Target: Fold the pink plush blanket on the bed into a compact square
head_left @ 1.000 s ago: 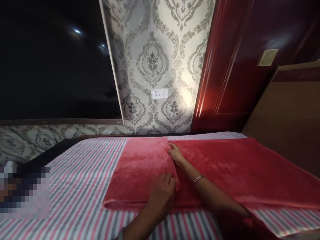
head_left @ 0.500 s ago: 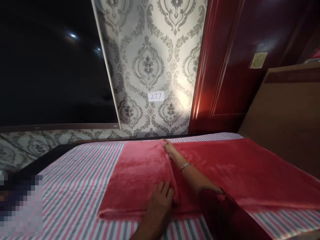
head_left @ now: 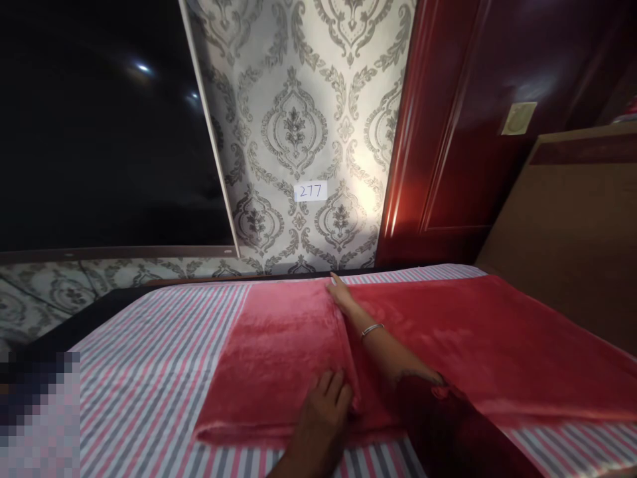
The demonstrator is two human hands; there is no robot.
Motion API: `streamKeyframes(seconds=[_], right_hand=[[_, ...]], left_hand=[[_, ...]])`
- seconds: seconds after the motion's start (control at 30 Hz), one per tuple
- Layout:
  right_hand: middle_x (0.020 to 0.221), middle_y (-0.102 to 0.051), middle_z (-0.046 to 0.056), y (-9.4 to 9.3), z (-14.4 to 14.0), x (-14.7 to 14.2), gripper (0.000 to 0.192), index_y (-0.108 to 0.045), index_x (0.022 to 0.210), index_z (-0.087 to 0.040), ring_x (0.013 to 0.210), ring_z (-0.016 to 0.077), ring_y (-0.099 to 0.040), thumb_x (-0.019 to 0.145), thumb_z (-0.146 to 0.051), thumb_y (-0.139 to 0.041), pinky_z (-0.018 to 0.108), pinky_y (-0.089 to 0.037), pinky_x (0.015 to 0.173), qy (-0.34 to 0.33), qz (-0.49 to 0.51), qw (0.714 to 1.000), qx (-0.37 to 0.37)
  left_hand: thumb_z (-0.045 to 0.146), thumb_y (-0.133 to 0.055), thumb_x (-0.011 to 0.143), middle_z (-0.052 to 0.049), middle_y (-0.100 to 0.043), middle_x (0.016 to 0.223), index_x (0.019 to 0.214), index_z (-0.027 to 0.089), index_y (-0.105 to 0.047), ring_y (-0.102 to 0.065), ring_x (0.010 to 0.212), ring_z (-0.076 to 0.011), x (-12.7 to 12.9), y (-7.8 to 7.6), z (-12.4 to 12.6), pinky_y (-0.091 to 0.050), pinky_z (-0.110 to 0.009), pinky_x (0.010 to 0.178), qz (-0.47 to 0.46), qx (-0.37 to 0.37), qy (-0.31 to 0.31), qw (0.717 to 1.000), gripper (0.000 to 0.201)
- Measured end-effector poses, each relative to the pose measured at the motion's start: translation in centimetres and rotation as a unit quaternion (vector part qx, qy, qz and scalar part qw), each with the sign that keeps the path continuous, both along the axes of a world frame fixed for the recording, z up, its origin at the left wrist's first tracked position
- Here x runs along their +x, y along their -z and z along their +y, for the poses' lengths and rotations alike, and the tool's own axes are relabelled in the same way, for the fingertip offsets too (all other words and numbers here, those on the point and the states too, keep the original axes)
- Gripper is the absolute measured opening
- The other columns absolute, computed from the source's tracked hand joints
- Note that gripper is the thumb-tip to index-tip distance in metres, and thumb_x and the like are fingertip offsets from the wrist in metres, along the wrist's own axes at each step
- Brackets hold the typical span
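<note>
Hands pressed along a blanket fold on a striped bed

Fingers of the left hand [head_left: 323,415], nearest the camera, lay open and flat on the red blanket [head_left: 497,345], touching the near end of a raised fold [head_left: 346,345] that ran away from the viewer. This flat palm appeared to pin the folded-over panel [head_left: 279,358] so that its edge stayed in line. The right hand [head_left: 341,297] reached across to the far end of the same fold, fingers extended and resting on the plush surface, gripping nothing; a thin bangle [head_left: 372,329] circled its wrist, and a dark red sleeve [head_left: 448,425] covered the arm lower down. With one hand at each end, the fold was held straight along its whole length. The blanket lay spread over the right half of the bed, its folded panel overlapping toward the middle. A striped sheet [head_left: 149,372] was exposed to the left and along the near edge. At lower left a blurred patch hid whatever stood there. Beyond the bed, a wooden headboard [head_left: 562,245] bounded the right side, limiting room for the blanket there. Patterned wallpaper [head_left: 308,119] carried a small label [head_left: 311,191] reading 277, flanked by a dark screen [head_left: 99,133] at left and a red door [head_left: 478,119] at right.
</note>
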State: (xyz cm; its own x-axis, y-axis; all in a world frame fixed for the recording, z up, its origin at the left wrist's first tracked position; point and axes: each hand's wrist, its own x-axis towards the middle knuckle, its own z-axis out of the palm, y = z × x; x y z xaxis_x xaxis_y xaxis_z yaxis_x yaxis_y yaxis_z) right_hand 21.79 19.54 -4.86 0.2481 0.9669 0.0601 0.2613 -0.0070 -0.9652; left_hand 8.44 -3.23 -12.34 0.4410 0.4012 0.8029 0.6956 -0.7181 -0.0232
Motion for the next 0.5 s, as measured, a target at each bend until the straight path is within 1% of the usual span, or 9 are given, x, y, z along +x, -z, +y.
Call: streamKeyframes(seconds=[0.07,0.13,0.17,0.2,0.27,0.33,0.37,0.43,0.5], right_hand=[[0.112,-0.074,0.007,-0.4,0.3,-0.2,0.062,-0.058,0.141,-0.022,0.083,0.0202,-0.070,0.079,-0.015,-0.057,0.033,-0.057,0.078,-0.016,-0.012,1.000,0.003],[0.102,-0.076,0.008,-0.5,0.5,-0.3,0.062,-0.059,0.139,-0.019,0.075,0.0200,-0.070,0.077,-0.011,-0.057,0.035,-0.058,0.074,-0.029,-0.024,0.999,0.002],[0.100,-0.076,0.007,-0.4,0.6,-0.2,0.062,-0.061,0.138,-0.018,0.074,0.0200,-0.070,0.077,-0.010,-0.058,0.035,-0.058,0.075,-0.031,-0.031,0.999,0.003],[0.100,-0.076,0.007,-0.2,0.6,-0.1,0.061,-0.062,0.137,-0.018,0.077,0.0201,-0.070,0.076,-0.009,-0.058,0.036,-0.058,0.078,-0.031,-0.038,0.999,0.006],[0.112,-0.074,0.007,0.2,0.7,0.3,0.060,-0.063,0.134,-0.019,0.093,0.0205,-0.070,0.076,-0.008,-0.058,0.036,-0.055,0.091,-0.024,-0.052,0.998,0.016],[0.125,-0.070,0.008,0.6,0.7,0.7,0.058,-0.065,0.131,-0.019,0.110,0.0211,-0.066,0.076,-0.006,-0.058,0.035,-0.048,0.103,-0.017,-0.067,0.997,0.024],[0.129,-0.068,0.009,0.8,0.7,0.8,0.055,-0.066,0.130,-0.018,0.116,0.0214,-0.064,0.077,-0.006,-0.058,0.034,-0.045,0.106,-0.014,-0.074,0.997,0.026],[0.132,-0.067,0.010,1.0,0.9,1.0,0.048,-0.067,0.128,-0.016,0.122,0.0213,-0.061,0.082,-0.009,-0.057,0.034,-0.043,0.108,-0.009,-0.084,0.996,0.029],[0.131,-0.068,0.009,1.1,1.0,1.0,0.042,-0.067,0.128,-0.018,0.122,0.0199,-0.061,0.088,-0.015,-0.053,0.033,-0.044,0.107,-0.003,-0.091,0.995,0.034]], left_hand=[[0.003,-0.045,0.081,-0.011,-0.074,0.109,0.103,0.017,-0.065,-0.067,0.096,-0.0261,-0.1,-0.3,-0.1,-0.055,-0.040,0.082,-0.009,0.005,-0.002,1.000,0.033],[0.004,-0.045,0.083,-0.012,-0.074,0.110,0.105,0.017,-0.065,-0.067,0.097,-0.0258,-0.3,-0.9,-0.4,-0.055,-0.039,0.083,0.006,-0.002,0.006,1.000,0.032],[0.004,-0.045,0.084,-0.012,-0.074,0.110,0.106,0.016,-0.065,-0.066,0.098,-0.0257,-0.4,-1.3,-0.5,-0.055,-0.040,0.084,0.011,-0.005,0.014,1.000,0.032],[0.005,-0.044,0.086,-0.012,-0.074,0.110,0.107,0.016,-0.065,-0.066,0.099,-0.0253,-0.5,-1.7,-0.7,-0.055,-0.039,0.085,0.012,-0.007,0.024,1.000,0.032],[0.005,-0.044,0.087,-0.013,-0.074,0.111,0.111,0.016,-0.064,-0.066,0.100,-0.0249,-0.7,-2.3,-1.0,-0.054,-0.040,0.086,-0.001,-0.004,0.041,0.999,0.033],[0.005,-0.044,0.088,-0.013,-0.074,0.111,0.112,0.015,-0.064,-0.066,0.099,-0.0246,-0.9,-2.9,-1.2,-0.054,-0.040,0.084,-0.018,-0.005,0.050,0.999,0.033],[0.005,-0.044,0.088,-0.013,-0.074,0.110,0.112,0.015,-0.064,-0.066,0.097,-0.0241,-0.9,-3.1,-1.3,-0.053,-0.039,0.082,-0.015,-0.011,0.057,0.998,0.033],[0.005,-0.044,0.088,-0.012,-0.075,0.106,0.110,0.014,-0.064,-0.066,0.092,-0.0226,-0.9,-3.6,-1.4,-0.054,-0.037,0.078,-0.001,-0.022,0.078,0.997,0.032],[0.004,-0.042,0.088,-0.012,-0.075,0.103,0.111,0.014,-0.064,-0.066,0.090,-0.0217,-0.9,-3.9,-1.5,-0.054,-0.036,0.078,0.002,-0.025,0.094,0.995,0.033]])
